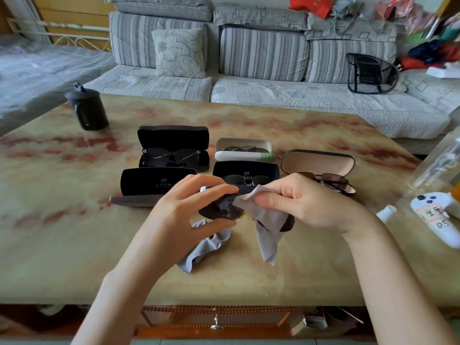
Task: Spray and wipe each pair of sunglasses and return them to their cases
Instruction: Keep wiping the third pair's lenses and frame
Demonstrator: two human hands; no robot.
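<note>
My left hand (189, 207) grips a dark pair of sunglasses (219, 210) above the table, thumb under one lens. My right hand (306, 202) pinches a grey cleaning cloth (266, 227) against the other lens, and the cloth hangs down on both sides. Behind them stand several open cases: a black case with sunglasses (174, 155), an empty black case (149, 181), a white case with glasses (242, 148), a black case with glasses (246, 174), and a brown-lined case (318, 161) with brown sunglasses (331, 181) before it.
A small white spray bottle (386, 213) and a white remote-like device (438, 220) lie at the right of the marble table (74, 245). A black cylindrical container (87, 108) stands at back left. A clear bottle (440, 163) is at the right edge. A sofa (249, 90) lies beyond.
</note>
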